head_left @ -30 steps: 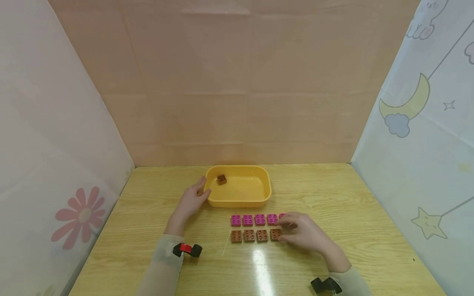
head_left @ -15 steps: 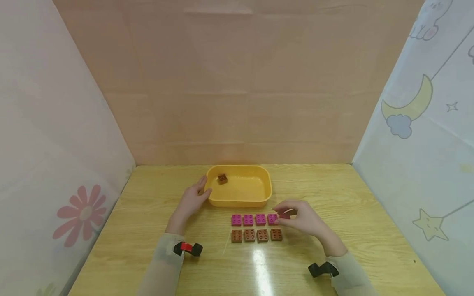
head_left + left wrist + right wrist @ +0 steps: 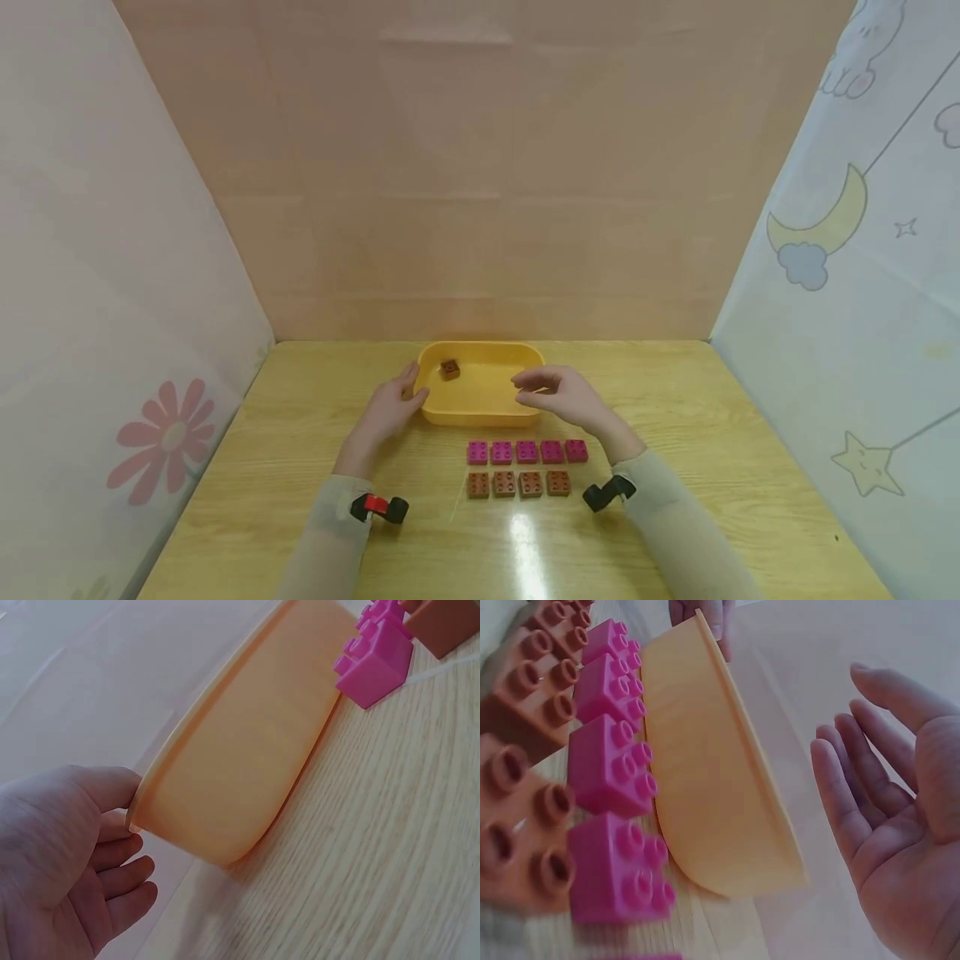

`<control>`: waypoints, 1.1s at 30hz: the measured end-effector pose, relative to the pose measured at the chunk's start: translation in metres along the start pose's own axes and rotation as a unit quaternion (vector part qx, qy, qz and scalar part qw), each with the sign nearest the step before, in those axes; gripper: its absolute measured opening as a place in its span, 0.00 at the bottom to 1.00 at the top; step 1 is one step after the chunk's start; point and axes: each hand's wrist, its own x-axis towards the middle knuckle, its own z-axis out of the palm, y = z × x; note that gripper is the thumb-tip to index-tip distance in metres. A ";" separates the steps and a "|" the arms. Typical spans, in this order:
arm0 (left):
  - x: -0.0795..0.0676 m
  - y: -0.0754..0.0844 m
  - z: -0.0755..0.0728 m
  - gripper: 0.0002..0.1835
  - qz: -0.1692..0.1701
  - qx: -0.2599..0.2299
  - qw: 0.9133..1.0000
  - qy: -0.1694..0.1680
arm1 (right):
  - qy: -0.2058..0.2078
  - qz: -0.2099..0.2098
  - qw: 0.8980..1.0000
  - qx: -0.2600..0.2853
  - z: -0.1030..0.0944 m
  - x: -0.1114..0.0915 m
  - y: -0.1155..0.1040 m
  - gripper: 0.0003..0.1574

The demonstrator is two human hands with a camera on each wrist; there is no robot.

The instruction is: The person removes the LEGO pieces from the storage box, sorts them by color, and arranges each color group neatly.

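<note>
A yellow plastic tray (image 3: 480, 418) stands at the back of the table with one brown toy brick (image 3: 450, 369) in its left part. My left hand (image 3: 390, 404) grips the tray's left end, thumb and fingers at the rim; the left wrist view has this hand (image 3: 82, 855) from close by. Over the tray's right end hovers my right hand (image 3: 566, 398), fingers loosely bent. In the right wrist view that hand (image 3: 892, 780) holds nothing. In front of the tray lie a row of pink bricks (image 3: 527, 452) and, nearer, a row of brown bricks (image 3: 530, 484).
The wooden table (image 3: 667, 433) reaches out on both sides of the bricks. A plain cloth wall (image 3: 487, 208) rises at its back edge, with patterned cloth walls (image 3: 847, 350) left and right. Black wrist straps (image 3: 609, 493) sit on both sleeves.
My right hand has left the right end of the brick rows and moved up and left to the tray. The rightmost pink brick shows fully now. My left hand stays at the tray.
</note>
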 end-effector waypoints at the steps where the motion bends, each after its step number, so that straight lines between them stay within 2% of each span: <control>1: 0.000 -0.001 0.000 0.37 0.000 0.004 1.000 -0.001 | -0.001 0.006 1.000 -0.001 0.002 0.006 0.000 0.26; 7: 0.001 -0.001 0.000 0.37 -0.002 0.014 1.000 -0.006 | -0.017 0.036 0.999 0.002 0.014 0.039 -0.002 0.28; 15: -0.001 -0.001 0.000 0.36 -0.008 0.017 1.000 -0.005 | -0.031 0.046 0.998 0.024 0.034 0.073 -0.002 0.33; 19: 0.000 -0.002 0.001 0.36 -0.006 0.022 1.000 -0.003 | -0.012 0.063 0.997 0.037 0.042 0.085 -0.005 0.35; 25: 0.000 0.000 0.001 0.36 -0.004 0.020 1.000 -0.004 | 0.031 0.072 0.996 0.046 0.054 0.100 -0.008 0.31; 33: 0.000 0.003 0.001 0.36 -0.002 0.016 1.000 -0.002 | 0.038 0.067 0.996 0.033 0.067 0.114 -0.002 0.28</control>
